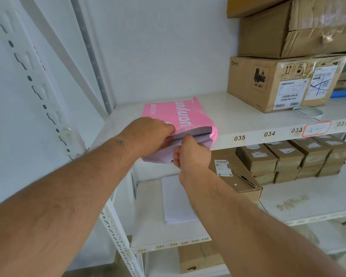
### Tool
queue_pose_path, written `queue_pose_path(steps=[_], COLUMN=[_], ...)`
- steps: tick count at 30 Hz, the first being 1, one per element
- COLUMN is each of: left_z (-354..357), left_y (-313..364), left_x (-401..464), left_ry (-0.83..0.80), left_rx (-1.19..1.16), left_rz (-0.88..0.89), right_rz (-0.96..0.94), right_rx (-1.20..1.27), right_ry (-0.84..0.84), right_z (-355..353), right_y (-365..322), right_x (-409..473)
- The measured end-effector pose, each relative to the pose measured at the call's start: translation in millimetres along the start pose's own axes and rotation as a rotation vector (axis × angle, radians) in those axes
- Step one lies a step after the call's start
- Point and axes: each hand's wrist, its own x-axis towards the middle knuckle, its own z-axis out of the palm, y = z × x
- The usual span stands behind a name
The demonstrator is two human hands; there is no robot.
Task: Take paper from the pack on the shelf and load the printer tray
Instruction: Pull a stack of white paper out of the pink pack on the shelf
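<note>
A pink paper pack [180, 114] lies on the white shelf [248, 124], its opened end hanging over the front edge. White sheets [198, 130] show at that open end. My left hand [150, 136] grips the pack's wrapper at the near left corner, fingers on top of it. My right hand [192, 151] is closed around the lower part of the sheets at the opening, thumb pressed on the paper's edge. The printer and its tray are out of view.
Cardboard boxes [280, 82] are stacked at the right of the same shelf, with a tape roll [308, 112] in front. On the shelf below lie a loose stack of white sheets [178, 200] and several small cartons [300, 158]. A perforated upright [36, 80] stands at left.
</note>
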Motion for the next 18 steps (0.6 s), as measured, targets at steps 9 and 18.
queue_pose_path(steps=[9, 18], left_z=[-1, -7], left_y=[14, 25], left_x=[4, 24], left_ry=[0.012, -0.071], left_rx=[0.058, -0.044], left_rz=[-0.037, -0.094], right_rz=[0.041, 0.088], right_rx=[-0.170, -0.086], right_ry=[-0.305, -0.347], right_z=[-9, -16], right_y=[-25, -28], right_x=[29, 23])
